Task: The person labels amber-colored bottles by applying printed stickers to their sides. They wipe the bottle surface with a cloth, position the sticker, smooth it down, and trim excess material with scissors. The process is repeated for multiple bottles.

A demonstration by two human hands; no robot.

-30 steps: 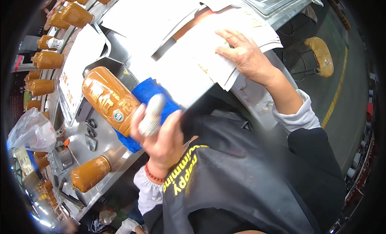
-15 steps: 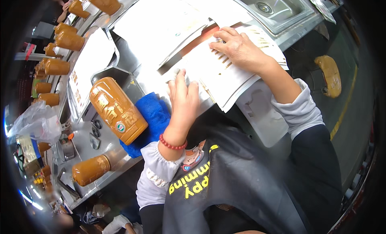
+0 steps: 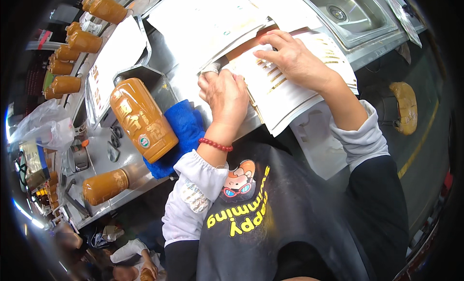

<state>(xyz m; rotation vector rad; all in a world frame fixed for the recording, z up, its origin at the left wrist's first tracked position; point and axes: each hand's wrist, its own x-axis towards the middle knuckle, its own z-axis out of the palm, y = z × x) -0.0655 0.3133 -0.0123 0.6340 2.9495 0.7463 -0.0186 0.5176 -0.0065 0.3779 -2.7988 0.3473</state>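
My left hand (image 3: 225, 96), with a red bead bracelet at the wrist, is closed with curled fingers at the left edge of a stack of white sheets (image 3: 285, 104). Something small and whitish (image 3: 211, 68) shows at its fingertips; whether it is held or worn on a finger, I cannot tell. My right hand (image 3: 300, 62) lies on the stack, thumb and forefinger bent and apart, over rows of gold strips (image 3: 276, 81). A large amber-brown bottle (image 3: 142, 119) with raised gold lettering and a round green sticker leans on a blue cloth (image 3: 186, 124), left of my left hand.
More white sheets (image 3: 203, 22) lie at the far side of the metal table. A sink (image 3: 350, 15) is at the far right. Another brown bottle (image 3: 105, 186) lies near the left edge; several more line the far left. A yellow-topped stool (image 3: 405, 108) stands right.
My left hand has moved slightly up and its fingers have curled in at the sheets' edge. My right hand stays on the stack. The whole view has shifted a little.
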